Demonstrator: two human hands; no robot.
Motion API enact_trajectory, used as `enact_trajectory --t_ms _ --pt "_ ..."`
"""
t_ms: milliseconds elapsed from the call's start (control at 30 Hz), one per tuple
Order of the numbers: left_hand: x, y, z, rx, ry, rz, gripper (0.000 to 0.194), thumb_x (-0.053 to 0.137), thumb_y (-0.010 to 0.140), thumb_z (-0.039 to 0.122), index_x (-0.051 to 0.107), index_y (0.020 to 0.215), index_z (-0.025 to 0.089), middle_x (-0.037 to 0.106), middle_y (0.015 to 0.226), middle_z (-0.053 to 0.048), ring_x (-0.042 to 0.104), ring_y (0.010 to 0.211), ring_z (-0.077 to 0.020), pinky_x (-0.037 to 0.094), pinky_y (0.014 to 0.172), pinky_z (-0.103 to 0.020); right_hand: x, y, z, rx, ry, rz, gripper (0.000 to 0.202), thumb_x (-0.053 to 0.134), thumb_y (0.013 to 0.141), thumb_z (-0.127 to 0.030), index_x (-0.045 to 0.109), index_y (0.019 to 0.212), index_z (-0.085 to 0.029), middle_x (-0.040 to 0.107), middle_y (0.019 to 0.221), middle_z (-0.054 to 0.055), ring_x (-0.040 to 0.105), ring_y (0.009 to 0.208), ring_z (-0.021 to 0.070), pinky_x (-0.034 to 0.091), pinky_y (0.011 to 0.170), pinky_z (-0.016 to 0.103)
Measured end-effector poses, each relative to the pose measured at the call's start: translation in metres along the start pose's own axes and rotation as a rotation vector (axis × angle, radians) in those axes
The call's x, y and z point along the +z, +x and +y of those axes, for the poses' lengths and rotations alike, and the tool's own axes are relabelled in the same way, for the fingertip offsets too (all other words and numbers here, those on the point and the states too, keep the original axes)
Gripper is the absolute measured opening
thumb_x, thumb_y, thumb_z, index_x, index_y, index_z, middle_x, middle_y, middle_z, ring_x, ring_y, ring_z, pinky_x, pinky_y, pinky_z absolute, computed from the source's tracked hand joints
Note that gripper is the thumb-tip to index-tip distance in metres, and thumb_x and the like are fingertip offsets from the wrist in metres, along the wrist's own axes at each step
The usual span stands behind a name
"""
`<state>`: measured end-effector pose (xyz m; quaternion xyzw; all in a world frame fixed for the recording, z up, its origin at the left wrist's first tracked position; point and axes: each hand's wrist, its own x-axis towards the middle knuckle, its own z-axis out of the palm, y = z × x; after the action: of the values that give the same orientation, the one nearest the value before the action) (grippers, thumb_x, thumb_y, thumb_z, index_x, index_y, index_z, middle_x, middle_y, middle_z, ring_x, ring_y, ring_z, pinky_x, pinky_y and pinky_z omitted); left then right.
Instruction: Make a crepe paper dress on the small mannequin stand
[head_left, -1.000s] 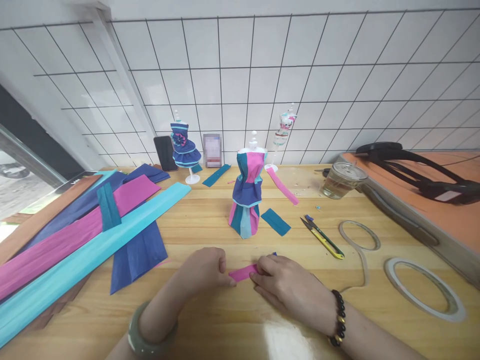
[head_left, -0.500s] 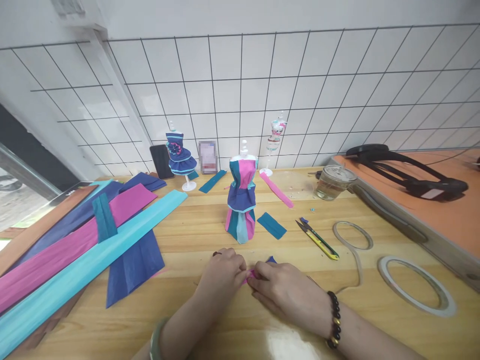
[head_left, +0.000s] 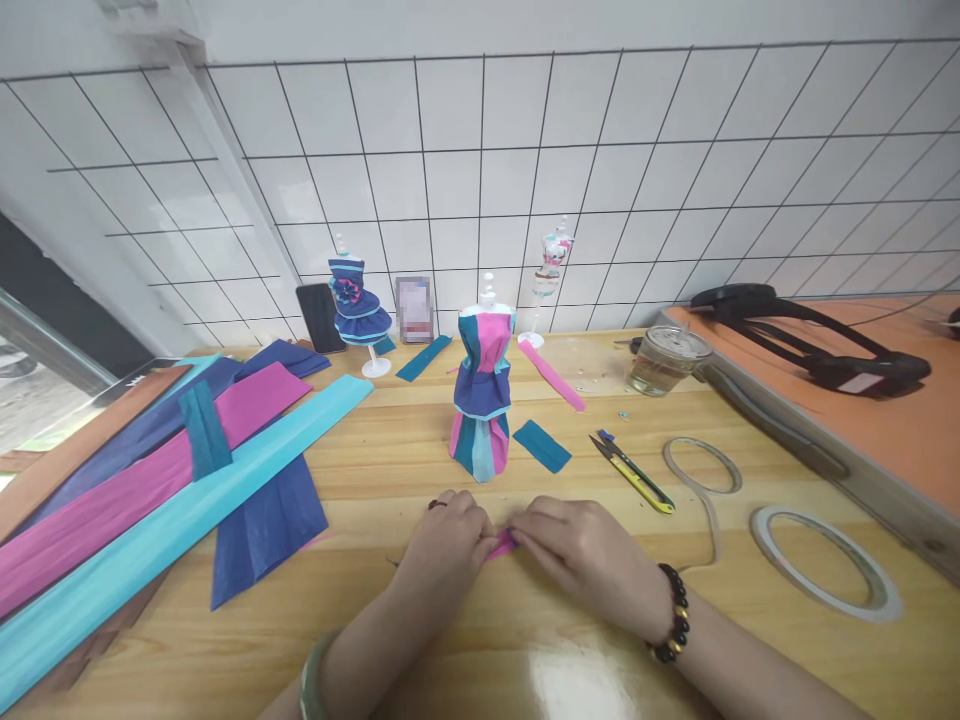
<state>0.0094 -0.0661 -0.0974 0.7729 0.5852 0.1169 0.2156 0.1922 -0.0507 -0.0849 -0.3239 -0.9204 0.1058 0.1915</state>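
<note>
Low over the wooden table, my left hand (head_left: pixel 448 545) pinches one end of a small pink strip of crepe paper (head_left: pixel 502 545). The fingers of my right hand (head_left: pixel 585 555) close on its other end, where a bit of dark blue shows. Much of the strip is hidden by the fingers. Just beyond my hands stands a mini dress form (head_left: pixel 484 390) in a pink, teal and blue paper dress. A teal paper piece (head_left: pixel 542 446) lies to its right.
Yellow-handled thread snips (head_left: pixel 637 480), rolls of tape (head_left: pixel 825 562) and a glass of liquid (head_left: pixel 667 362) are on the right. Long crepe paper strips (head_left: pixel 187 490) cover the left. Two more dress forms, one in a blue dress (head_left: pixel 360 305), stand at the back beside a phone (head_left: pixel 321 318).
My right hand has shifted slightly right and up, apart from the left, so more of the pink strip shows between them. The view has tilted slightly.
</note>
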Motion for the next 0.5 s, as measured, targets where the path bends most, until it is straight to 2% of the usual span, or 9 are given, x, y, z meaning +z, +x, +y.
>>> enact_trajectory --t_ms 100,167,300,500 --pt "-0.006 0.0 0.003 0.011 -0.032 -0.023 0.014 0.049 0.082 0.018 0.057 0.071 0.017 0.06 0.083 -0.004 0.052 0.084 -0.019 0.038 0.074 -0.031 -0.007 0.001 0.011 0.161 0.128 0.174 0.024 0.041 0.091 -0.022 0.065 0.089 -0.018 0.062 0.079 0.005 0.057 0.074 0.0153 0.043 0.068 0.027" --pt "-0.009 -0.001 0.004 0.025 -0.056 -0.04 0.013 0.049 0.082 0.016 0.056 0.071 0.017 0.061 0.081 -0.003 0.052 0.083 -0.0182 0.038 0.074 -0.03 -0.01 0.001 0.018 0.242 0.22 0.193 0.021 0.045 0.09 -0.024 0.066 0.089 -0.02 0.063 0.088 0.006 0.057 0.084 0.0167 0.044 0.075 0.028" --pt "-0.009 -0.002 0.002 0.03 -0.087 -0.032 0.012 0.049 0.081 0.016 0.056 0.072 0.017 0.062 0.08 -0.002 0.053 0.08 -0.0173 0.038 0.072 -0.029 -0.007 0.003 0.026 0.275 0.373 0.021 0.019 0.048 0.089 -0.028 0.066 0.092 -0.021 0.064 0.094 0.005 0.057 0.09 0.0165 0.044 0.08 0.027" --pt "-0.002 -0.003 -0.001 0.049 -0.089 -0.019 0.013 0.049 0.083 0.022 0.062 0.083 0.019 0.064 0.086 -0.003 0.054 0.084 -0.0185 0.039 0.076 -0.031 -0.001 0.003 0.025 0.297 0.309 -0.089 0.019 0.05 0.087 -0.024 0.068 0.083 -0.02 0.065 0.082 0.004 0.058 0.082 0.0165 0.043 0.075 0.027"
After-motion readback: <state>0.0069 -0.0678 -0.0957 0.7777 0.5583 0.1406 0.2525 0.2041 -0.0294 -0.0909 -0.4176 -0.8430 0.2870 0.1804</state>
